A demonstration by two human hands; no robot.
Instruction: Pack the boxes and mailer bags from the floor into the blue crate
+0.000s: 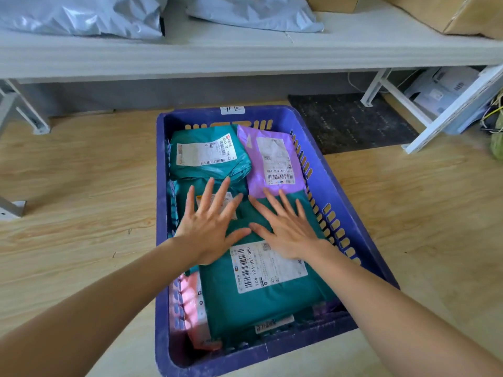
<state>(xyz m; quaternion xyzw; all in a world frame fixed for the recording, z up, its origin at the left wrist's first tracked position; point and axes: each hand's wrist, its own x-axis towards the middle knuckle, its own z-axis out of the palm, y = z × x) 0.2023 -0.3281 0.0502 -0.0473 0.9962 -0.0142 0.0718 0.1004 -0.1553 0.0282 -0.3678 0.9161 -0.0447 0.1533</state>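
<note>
The blue crate [351, 202] stands on the wooden floor, filled with mailer bags. A large teal bag [261, 303] with a white label lies on top at the near end. Another teal bag [206, 153] sits at the far left, a purple bag [272, 161] at the far right, and a pink bag [194, 303] is wedged along the near left wall. My left hand [211, 224] and my right hand [285, 227] lie flat with fingers spread on the teal bags in the crate's middle, holding nothing.
A white shelf [245, 55] runs across the back, carrying grey mailer bags [81, 14] and cardboard boxes [462, 14]. A dark mat [351, 121] lies behind the crate. White metal shelf legs [446, 118] stand at right, more parcels beneath.
</note>
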